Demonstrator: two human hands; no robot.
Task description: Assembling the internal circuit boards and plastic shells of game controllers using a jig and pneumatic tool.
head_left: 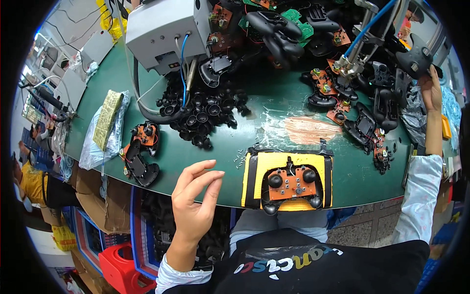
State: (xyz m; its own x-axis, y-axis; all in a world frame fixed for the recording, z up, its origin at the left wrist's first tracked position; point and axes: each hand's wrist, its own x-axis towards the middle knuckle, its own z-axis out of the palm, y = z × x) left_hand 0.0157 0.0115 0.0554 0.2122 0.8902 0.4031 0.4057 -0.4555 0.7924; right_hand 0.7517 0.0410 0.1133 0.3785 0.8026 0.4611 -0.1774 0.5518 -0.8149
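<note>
On my feed, at the left of the green counter (176,158), a yellowish block (108,120) lies on clear plastic; to its right I see a black controller half (142,169) beside one bearing an orange board. Next comes the left hand (196,198), raised over the near edge with nothing in its grip, thumb and fingertips only narrowly apart. Beyond it sits a heap of small black caps (199,115). Right of the hand, a controller shell with an orange circuit board (293,185) and two black thumbsticks rests on a yellow pad (252,179). Further right, I have loose controller parts (360,125) piled up. At the far right, the right hand (431,90) reaches up, fingertips at a black controller (415,56); I cannot tell whether its grip is closed on it.
</note>
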